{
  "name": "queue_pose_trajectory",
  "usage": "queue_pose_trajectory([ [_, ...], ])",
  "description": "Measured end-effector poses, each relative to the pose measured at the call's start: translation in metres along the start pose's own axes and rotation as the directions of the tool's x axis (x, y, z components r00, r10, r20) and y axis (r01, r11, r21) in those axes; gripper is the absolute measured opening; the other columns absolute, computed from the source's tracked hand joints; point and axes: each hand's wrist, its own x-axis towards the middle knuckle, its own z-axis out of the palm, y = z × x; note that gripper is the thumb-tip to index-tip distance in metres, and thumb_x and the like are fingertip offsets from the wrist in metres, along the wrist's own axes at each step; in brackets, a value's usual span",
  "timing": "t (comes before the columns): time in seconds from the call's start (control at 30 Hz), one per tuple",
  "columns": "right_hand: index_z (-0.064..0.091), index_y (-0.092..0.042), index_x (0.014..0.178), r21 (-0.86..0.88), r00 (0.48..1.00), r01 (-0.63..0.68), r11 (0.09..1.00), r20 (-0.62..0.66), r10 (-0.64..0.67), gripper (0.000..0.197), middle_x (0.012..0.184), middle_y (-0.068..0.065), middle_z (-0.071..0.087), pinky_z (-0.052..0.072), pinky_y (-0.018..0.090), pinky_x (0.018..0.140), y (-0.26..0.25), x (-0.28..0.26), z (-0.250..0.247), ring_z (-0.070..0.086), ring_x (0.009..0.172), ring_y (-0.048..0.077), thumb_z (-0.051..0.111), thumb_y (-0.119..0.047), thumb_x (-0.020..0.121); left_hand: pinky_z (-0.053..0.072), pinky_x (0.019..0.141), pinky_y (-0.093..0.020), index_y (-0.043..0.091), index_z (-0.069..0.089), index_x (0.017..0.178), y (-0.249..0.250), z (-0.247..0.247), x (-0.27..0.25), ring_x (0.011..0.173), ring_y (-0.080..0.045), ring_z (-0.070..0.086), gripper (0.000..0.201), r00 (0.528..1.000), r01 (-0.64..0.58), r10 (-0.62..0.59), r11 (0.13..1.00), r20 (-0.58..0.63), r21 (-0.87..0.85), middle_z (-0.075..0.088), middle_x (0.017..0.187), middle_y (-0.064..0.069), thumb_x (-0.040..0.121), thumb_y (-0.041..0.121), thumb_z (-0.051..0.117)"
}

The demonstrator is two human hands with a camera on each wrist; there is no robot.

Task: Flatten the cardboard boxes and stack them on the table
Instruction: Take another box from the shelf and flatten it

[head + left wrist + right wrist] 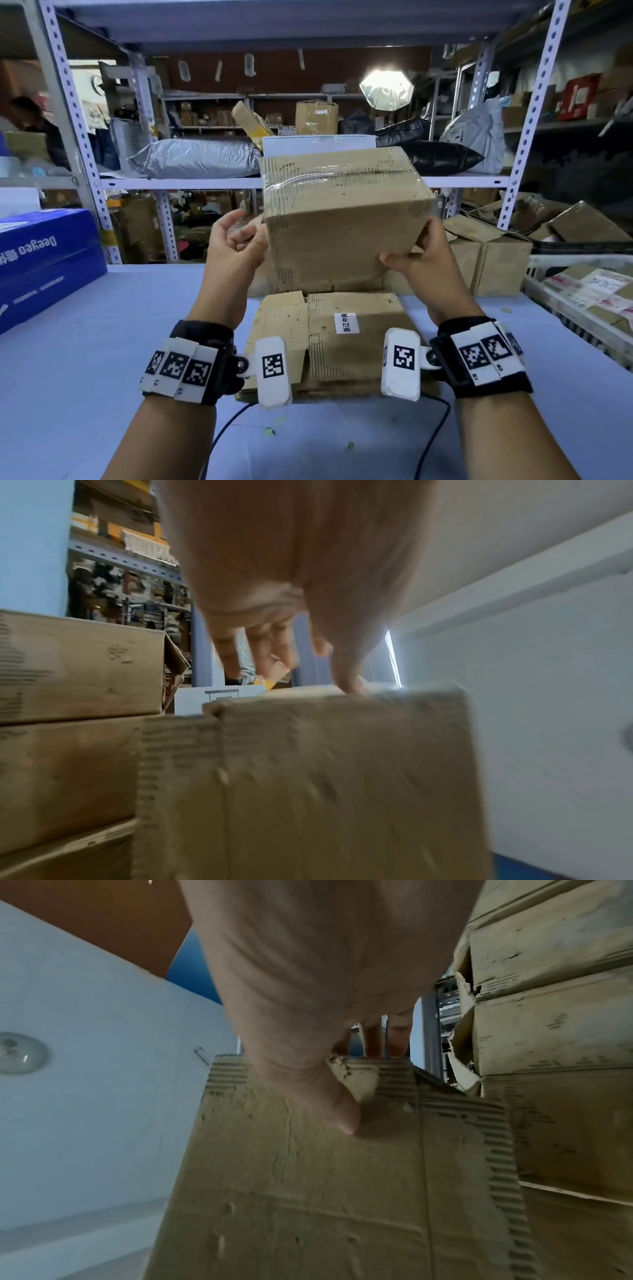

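Counted one blue carton (44,260) at the left end of the bench (102,342). Found the left grip (236,240) released, fingers loosely curled just beside the left face of the taped box (342,212); in the left wrist view, saw one fingertip (349,685) touching the box's upper edge, though blur there left that uncertain. Saw the one taped box held up off the bench, tilted, clear tape across its top seam, directly above and just beyond the flattened stack (342,335). Made out at least two layers of flat cardboard in that stack, on the near middle of the bench; could not tell the exact number. Found the right grip (424,257) grasping the box's lower right corner, thumb on the near face, fingers behind. Counted at least two upright boxes (500,263) further right on the bench, then one white crate (548,301) of parcels at the right edge.

Judged the step in hand as opening this box before collapsing it, with the sealed tape in the way. Judged the next move to call for the left grip to break or peel the tape, then both to fold the walls flat and lay the piece on the stack.
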Motion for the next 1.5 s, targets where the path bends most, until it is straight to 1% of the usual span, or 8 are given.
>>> queue_pose_trajectory([
  [0.17,0.051,-0.02,0.13,0.059,1.0,-0.018,0.998,0.018,0.017,0.062,0.117,-0.006,0.068,0.055,0.017,0.079,-0.002,-0.007,0.0,0.062,0.111,0.004,0.071,0.01,0.081,0.052,0.096,-0.046,0.02,0.047,0.147,0.003,-0.001,-0.006,0.114,-0.027,0.066,0.095,0.924,0.18,-0.183,0.983,0.335,0.041,0.062,0.141,-0.005,0.076,0.08,0.064],
  [0.4,0.059,-0.004,0.119,0.08,0.992,-0.117,0.99,-0.046,0.121,0.02,0.103,0.003,0.067,0.049,0.032,0.081,-0.007,-0.005,0.004,0.065,0.094,0.021,0.052,-0.006,0.101,0.06,0.087,-0.041,0.003,0.051,0.143,0.012,0.003,-0.012,0.118,-0.031,0.064,0.065,0.94,0.221,-0.159,0.958,0.301,-0.185,0.061,0.14,-0.022,0.091,0.04,0.066],
  [0.63,0.061,-0.023,0.129,0.447,0.966,-0.202,0.871,-0.057,0.253,0.05,0.112,0.003,0.07,0.06,0.041,0.075,-0.015,-0.007,0.003,0.07,0.1,0.022,0.04,-0.059,0.101,0.058,0.09,-0.051,0.012,0.038,0.149,0.013,0.006,-0.021,0.128,-0.03,0.061,0.046,0.889,0.279,-0.144,0.923,0.434,-0.264,0.059,0.146,-0.01,0.104,0.023,0.043],
  [0.8,0.056,-0.017,0.137,0.498,0.955,-0.252,0.83,-0.011,0.296,0.043,0.127,0.007,0.069,0.059,0.036,0.077,-0.013,-0.009,0.0,0.068,0.111,0.025,0.052,-0.041,0.102,0.059,0.087,-0.053,0.007,0.039,0.147,0.016,0.003,-0.022,0.123,-0.034,0.063,0.048,0.862,0.274,-0.088,0.91,0.5,-0.312,0.062,0.14,-0.016,0.099,0.007,0.042],
  [0.97,0.058,-0.015,0.136,0.54,0.954,-0.255,0.802,0.004,0.301,0.042,0.127,0.005,0.069,0.059,0.029,0.077,-0.015,-0.012,-0.002,0.069,0.111,0.018,0.046,-0.04,0.105,0.051,0.092,-0.066,0.011,0.042,0.137,0.011,0.005,-0.018,0.106,-0.029,0.07,0.061,0.916,0.216,-0.149,0.965,0.373,-0.146,0.071,0.124,-0.011,0.084,0.024,0.068],
  [1.2,0.055,-0.02,0.133,0.216,0.945,-0.297,0.93,-0.074,0.319,0.033,0.124,0.005,0.068,0.058,0.043,0.09,-0.008,-0.013,-0.002,0.069,0.1,0.018,0.056,-0.03,0.102,0.062,0.075,-0.033,0.007,0.061,0.13,0.011,0.008,-0.012,0.102,-0.023,0.074,0.061,0.978,0.122,-0.081,0.971,0.193,-0.207,0.074,0.12,-0.011,0.075,0.022,0.082],
  [1.4,0.064,-0.02,0.125,0.074,0.952,-0.303,0.95,-0.007,0.305,0.029,0.11,-0.005,0.074,0.051,0.01,0.06,-0.011,-0.015,-0.002,0.071,0.091,0.001,0.047,-0.033,0.105,0.061,0.07,-0.031,0.012,0.064,0.113,0.014,0.009,-0.015,0.091,-0.018,0.076,0.051,0.981,0.05,0.001,0.965,0.195,-0.257,0.078,0.105,-0.004,0.068,0.016,0.087],
  [1.5,0.069,-0.019,0.122,0.003,0.964,-0.266,0.964,0.026,0.266,0.04,0.114,0.002,0.075,0.057,0.025,0.083,-0.012,-0.015,0.001,0.071,0.104,0.017,0.045,-0.045,0.104,0.061,0.07,-0.031,0.012,0.064,0.108,0.01,0.015,-0.017,0.088,-0.018,0.076,0.044,0.982,0.021,0.019,0.977,0.186,-0.213,0.078,0.098,-0.004,0.069,0.01,0.083],
])
